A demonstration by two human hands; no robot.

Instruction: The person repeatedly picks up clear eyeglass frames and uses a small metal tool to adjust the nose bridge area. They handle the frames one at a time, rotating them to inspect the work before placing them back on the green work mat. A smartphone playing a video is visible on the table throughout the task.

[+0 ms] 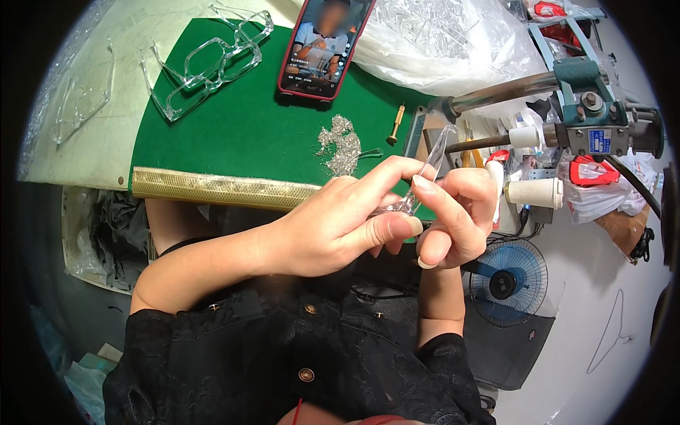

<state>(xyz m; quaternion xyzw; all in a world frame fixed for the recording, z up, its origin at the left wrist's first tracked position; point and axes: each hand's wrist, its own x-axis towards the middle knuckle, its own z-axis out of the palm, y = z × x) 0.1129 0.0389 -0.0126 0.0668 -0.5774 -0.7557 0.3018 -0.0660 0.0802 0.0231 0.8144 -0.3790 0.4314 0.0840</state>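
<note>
While the clear eyeglass piece [434,156] slants up from the pinching left grip [329,225], the right grip [459,212] touches it, hold unclear.

One held frame [435,154], one phone [319,53], one fan [503,285] show.

The fingers [397,227] hide part of the clear piece [438,150] they hold. The top edge cuts off the phone [310,86], its screen [329,21] partly blurred, and the plastic bag [432,49]; bits in the silvery pile [345,149] are too small to identify.
</note>
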